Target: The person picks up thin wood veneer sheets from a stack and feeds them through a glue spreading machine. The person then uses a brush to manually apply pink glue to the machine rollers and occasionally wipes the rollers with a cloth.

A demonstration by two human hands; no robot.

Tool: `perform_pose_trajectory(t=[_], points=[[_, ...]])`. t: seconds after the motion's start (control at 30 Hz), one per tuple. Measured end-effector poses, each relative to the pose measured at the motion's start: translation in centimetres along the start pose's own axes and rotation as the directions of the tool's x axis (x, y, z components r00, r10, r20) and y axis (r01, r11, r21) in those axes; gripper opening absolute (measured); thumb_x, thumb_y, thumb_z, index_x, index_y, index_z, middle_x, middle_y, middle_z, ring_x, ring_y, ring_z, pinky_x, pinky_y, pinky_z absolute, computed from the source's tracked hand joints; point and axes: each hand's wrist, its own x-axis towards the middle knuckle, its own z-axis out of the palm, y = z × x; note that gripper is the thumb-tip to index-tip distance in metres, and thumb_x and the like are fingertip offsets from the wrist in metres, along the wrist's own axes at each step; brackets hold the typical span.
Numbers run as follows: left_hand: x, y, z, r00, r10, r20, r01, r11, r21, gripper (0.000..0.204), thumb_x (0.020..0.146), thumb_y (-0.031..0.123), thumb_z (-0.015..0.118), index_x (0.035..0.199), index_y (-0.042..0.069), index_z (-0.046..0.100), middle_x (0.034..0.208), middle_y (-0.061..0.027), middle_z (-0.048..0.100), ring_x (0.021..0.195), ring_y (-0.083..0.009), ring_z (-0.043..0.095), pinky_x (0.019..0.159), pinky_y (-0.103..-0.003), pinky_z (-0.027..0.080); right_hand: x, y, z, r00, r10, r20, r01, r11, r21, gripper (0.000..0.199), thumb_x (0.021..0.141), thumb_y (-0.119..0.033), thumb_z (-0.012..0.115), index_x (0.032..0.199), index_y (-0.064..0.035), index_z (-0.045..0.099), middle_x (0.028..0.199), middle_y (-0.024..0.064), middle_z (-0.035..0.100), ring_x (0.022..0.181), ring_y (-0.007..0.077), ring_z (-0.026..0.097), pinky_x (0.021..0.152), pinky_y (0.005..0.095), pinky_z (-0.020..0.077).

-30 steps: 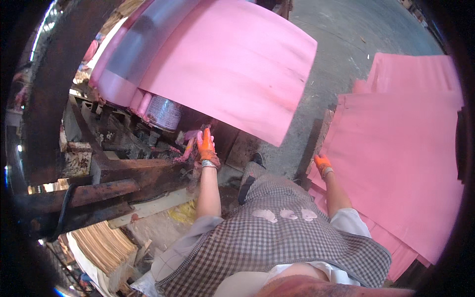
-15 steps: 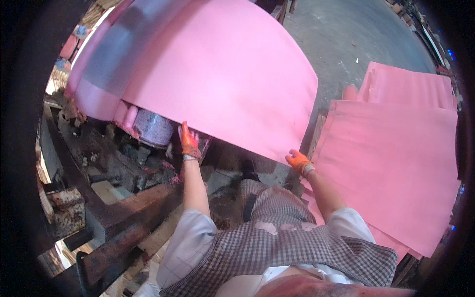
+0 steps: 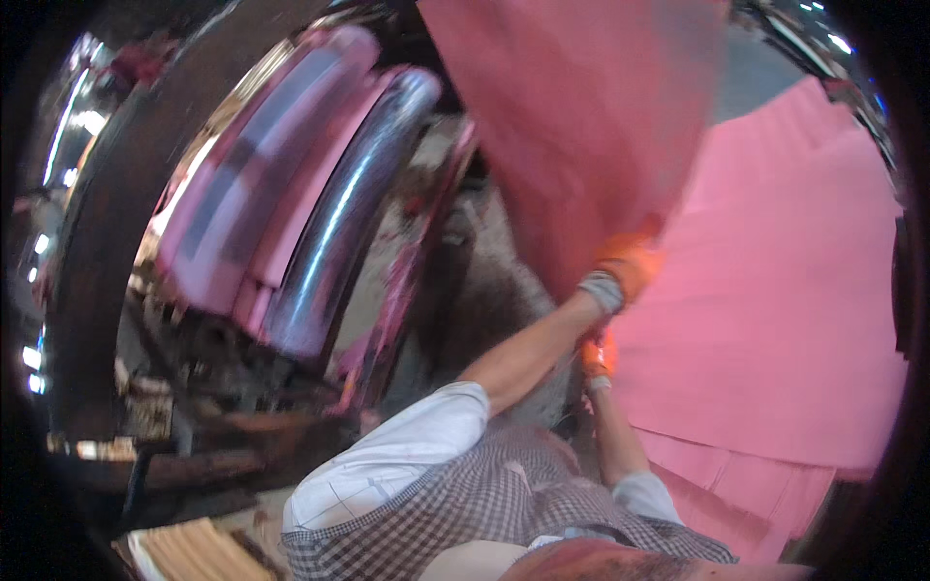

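A thin pink-coated veneer sheet [image 3: 591, 116] hangs raised and tilted in front of me, smeared by motion. My left hand [image 3: 630, 266], in an orange-stained glove, reaches across to the right and is closed on the sheet's near edge. Below and behind that wrist is my right hand [image 3: 599, 356], also gloved in orange. Its fingers are closed at the sheet's lower corner, and the grip is partly hidden. To the right lies a stack of similar pink sheets [image 3: 765, 310], beside both hands.
At the left stands a roller machine with a shiny dark roller [image 3: 339, 213] and a pink-coated roller [image 3: 232, 203]. A pink-smeared metal bar [image 3: 397, 300] runs along its near side. A dark upright frame [image 3: 97, 242] stands farther left. Pale wood sheets [image 3: 199, 550] lie at lower left.
The sheet has come away from the rollers and swung up and to the right. My left hand has crossed from the machine side to near my right hand, and the view has turned.
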Motion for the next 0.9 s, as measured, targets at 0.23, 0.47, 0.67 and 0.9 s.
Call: perform_pose_trajectory(t=[0.23, 0.47, 0.67, 0.9], points=[[-6.3, 20.2, 3.7, 0.657, 0.719, 0.226, -0.290, 0.517, -0.805, 0.070, 0.094, 0.007, 0.065, 0.156, 0.008, 0.030, 0.141, -0.0145, 0.054, 0.129, -0.0227, 0.054, 0.104, -0.036, 0.045, 5.2, 3.5, -48.3, 0.543, -0.592, -0.596, -0.203, 0.596, -0.777, 0.038, 0.094, -0.030, 0.060, 0.125, -0.0097, 0.059, 0.106, 0.0152, 0.065, 0.092, 0.0361, 0.064, 0.074, 0.0489, 0.0522], [-11.1, 7.3, 8.2, 0.803, 0.311, 0.509, 0.049, 0.816, -0.577, 0.066, 0.096, 0.018, 0.065, 0.151, 0.000, 0.034, 0.141, -0.0161, 0.054, 0.130, -0.0235, 0.052, 0.109, -0.036, 0.040, 2.0, 0.5, -54.7, 0.505, -0.566, -0.652, -0.295, 0.597, -0.746, 0.053, 0.094, -0.035, 0.056, 0.139, -0.0070, 0.051, 0.133, 0.0189, 0.058, 0.115, 0.0366, 0.058, 0.098, 0.0493, 0.0463], [-15.3, -13.0, 0.5, 0.965, -0.263, 0.005, 0.209, 0.757, -0.619, 0.061, 0.097, 0.009, 0.061, 0.152, 0.001, 0.034, 0.139, -0.0110, 0.053, 0.123, -0.0186, 0.053, 0.107, -0.032, 0.041, 7.6, 13.5, -43.2, 0.870, -0.042, -0.491, -0.454, 0.319, -0.832, 0.071, 0.084, -0.041, 0.065, 0.144, -0.0071, 0.047, 0.155, 0.0147, 0.036, 0.138, 0.0296, 0.042, 0.107, 0.0506, 0.0418], [-26.0, -21.5, -6.3, 0.581, -0.727, -0.366, 0.170, 0.548, -0.819, 0.070, 0.099, 0.032, 0.063, 0.155, 0.007, 0.028, 0.147, -0.0140, 0.046, 0.134, -0.0247, 0.045, 0.110, -0.038, 0.038, 17.1, 22.6, -30.9, 0.931, 0.002, 0.366, 0.252, 0.720, -0.646, 0.009, 0.092, -0.017, 0.056, 0.100, -0.0118, 0.056, 0.089, 0.0117, 0.067, 0.098, 0.0337, 0.064, 0.083, 0.0484, 0.0488]])
